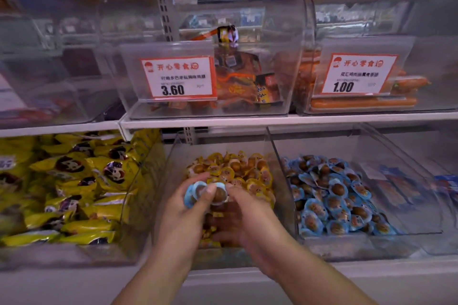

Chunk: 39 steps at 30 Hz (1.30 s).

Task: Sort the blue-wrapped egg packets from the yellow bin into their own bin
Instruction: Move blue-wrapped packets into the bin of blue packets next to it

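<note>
My left hand (184,208) holds a small bunch of blue-wrapped egg packets (197,193) over the middle clear bin (173,156), which is filled with yellow-wrapped egg packets (238,173). My right hand (244,220) is blurred, its fingertips touching the packet at the right end of the bunch; whether it grips is unclear. The clear bin to the right (322,146) holds a heap of blue-wrapped egg packets (329,193). Both forearms reach in from the bottom edge.
A bin of yellow snack bags (69,181) stands at the left. On the shelf above are clear bins with price tags (177,78), orange snack packs and sausages (361,101). A white shelf edge (272,120) overhangs the lower bins.
</note>
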Tool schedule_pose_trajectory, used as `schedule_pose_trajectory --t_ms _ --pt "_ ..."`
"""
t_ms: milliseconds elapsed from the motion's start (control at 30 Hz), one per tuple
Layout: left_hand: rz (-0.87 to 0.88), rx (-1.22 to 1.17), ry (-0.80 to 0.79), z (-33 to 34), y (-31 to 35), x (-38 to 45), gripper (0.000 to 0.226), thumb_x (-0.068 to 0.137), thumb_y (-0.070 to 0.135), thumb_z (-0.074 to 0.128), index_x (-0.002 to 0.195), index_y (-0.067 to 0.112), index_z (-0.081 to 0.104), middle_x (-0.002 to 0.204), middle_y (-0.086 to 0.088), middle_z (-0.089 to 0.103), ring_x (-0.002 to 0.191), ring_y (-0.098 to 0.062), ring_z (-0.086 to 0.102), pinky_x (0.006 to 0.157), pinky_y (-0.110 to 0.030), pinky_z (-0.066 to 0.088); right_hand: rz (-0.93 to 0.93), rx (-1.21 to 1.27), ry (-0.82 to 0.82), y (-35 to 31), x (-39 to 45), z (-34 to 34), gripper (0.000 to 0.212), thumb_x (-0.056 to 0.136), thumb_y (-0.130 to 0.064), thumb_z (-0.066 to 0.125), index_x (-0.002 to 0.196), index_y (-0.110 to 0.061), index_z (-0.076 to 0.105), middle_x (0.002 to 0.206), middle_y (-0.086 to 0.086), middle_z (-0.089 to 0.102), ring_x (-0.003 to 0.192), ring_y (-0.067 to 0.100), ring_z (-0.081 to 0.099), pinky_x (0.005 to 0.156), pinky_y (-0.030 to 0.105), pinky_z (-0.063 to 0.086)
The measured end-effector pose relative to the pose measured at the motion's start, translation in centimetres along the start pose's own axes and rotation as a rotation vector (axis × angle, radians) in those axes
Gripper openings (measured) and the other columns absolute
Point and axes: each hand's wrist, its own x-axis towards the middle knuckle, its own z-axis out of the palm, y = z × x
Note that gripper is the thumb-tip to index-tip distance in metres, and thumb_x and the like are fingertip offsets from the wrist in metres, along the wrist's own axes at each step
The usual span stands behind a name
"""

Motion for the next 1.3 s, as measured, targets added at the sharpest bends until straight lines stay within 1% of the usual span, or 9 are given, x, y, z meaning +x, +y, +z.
schedule_pose_trajectory --t_ms 100,200,500,667,767,900,1033,1200,1300 --pt "0.386 0.548 -0.065 1.2 -0.8 -0.8 0.046 0.091 0.024 0.068 0.122 0.056 0.055 0.121 0.029 0.063 0.114 0.003 0.057 0.099 -0.024 0.045 0.127 0.409 -0.009 0.4 0.5 0.9 0.036 0.097 -0.035 0.054 0.114 -0.01 0.074 0.112 0.015 0.074 0.103 0.028 0.071 0.093 0.044 0.056" --pt "0.337 0.584 -0.089 1.6 -1.8 -0.5 0.044 0.095 0.041 0.057 0.137 0.051 0.046 0.133 0.027 0.054 0.126 -0.003 0.049 0.11 -0.038 0.038 0.157 0.486 0.029 -0.2 0.9 0.3 0.042 0.097 -0.029 0.051 0.122 0.001 0.067 0.122 0.023 0.068 0.122 0.038 0.061 0.109 0.048 0.045" --pt "0.228 0.251 -0.116 1.0 -1.8 0.1 0.034 0.096 0.051 0.043 0.127 0.05 0.056 0.13 0.033 0.056 0.125 0.011 0.048 0.107 -0.025 0.039 0.179 0.481 -0.12 -0.5 1.3 -1.0 0.052 0.096 -0.03 0.047 0.135 0.003 0.056 0.124 0.029 0.064 0.111 0.039 0.062 0.095 0.052 0.052" --pt "0.407 0.848 -0.285 0.4 -2.1 -0.5 0.072 0.087 0.079 0.018 0.149 0.057 -0.01 0.156 0.034 0.01 0.145 0.01 0.002 0.116 -0.026 0.019 0.093 0.227 -0.116 -0.3 0.1 -0.7 0.037 0.094 -0.026 0.061 0.127 -0.011 0.065 0.119 0.013 0.072 0.108 0.025 0.07 0.093 0.045 0.054" --pt "0.408 0.862 -0.38 1.1 -2.0 -0.6 0.089 0.08 0.082 0.024 0.148 0.049 -0.023 0.159 0.033 -0.007 0.145 0.009 -0.014 0.122 -0.031 0.011 -0.04 0.129 0.085 -0.7 0.0 -1.9 0.033 0.088 -0.016 0.074 0.12 -0.018 0.067 0.105 0.011 0.075 0.082 0.02 0.07 0.066 0.033 0.056" --pt "0.384 0.71 -0.434 1.4 -2.2 -0.7 0.076 0.084 0.084 0.028 0.151 0.057 0.003 0.15 0.048 0.006 0.14 0.021 0.005 0.11 -0.01 0.014 -0.306 0.089 0.155 -3.4 -0.6 -5.9 0.037 0.081 -0.017 0.08 0.116 -0.021 0.071 0.09 0.007 0.071 0.072 0.018 0.063 0.058 0.029 0.047" --pt "0.474 0.942 -0.443 1.6 -2.6 0.5 0.046 0.094 0.061 0.039 0.136 0.045 0.05 0.134 0.036 0.043 0.128 0.01 0.04 0.099 -0.009 0.031 -0.501 -0.457 0.543 -5.3 -0.3 -12.4 0.028 0.083 -0.025 0.081 0.11 -0.027 0.073 0.087 -0.005 0.075 0.076 0.008 0.071 0.063 0.022 0.053" --pt "0.426 0.992 -0.519 1.2 -3.2 1.9 0.031 0.098 0.05 0.046 0.127 0.047 0.057 0.125 0.038 0.05 0.117 0.014 0.045 0.092 -0.008 0.036 -0.306 -0.912 0.493 -4.4 0.2 -18.6 0.026 0.087 -0.037 0.074 0.098 -0.013 0.073 0.074 0.005 0.073 0.073 0.022 0.071 0.069 0.034 0.055" --pt "0.398 0.959 -0.542 1.9 -2.9 2.7 0.028 0.096 0.044 0.054 0.123 0.049 0.059 0.123 0.037 0.052 0.115 0.013 0.047 0.094 -0.013 0.039 -0.253 -1.043 0.519 -4.2 0.2 -19.8 0.02 0.083 -0.029 0.074 0.101 -0.024 0.077 0.073 -0.012 0.069 0.064 -0.003 0.063 0.059 0.016 0.049"
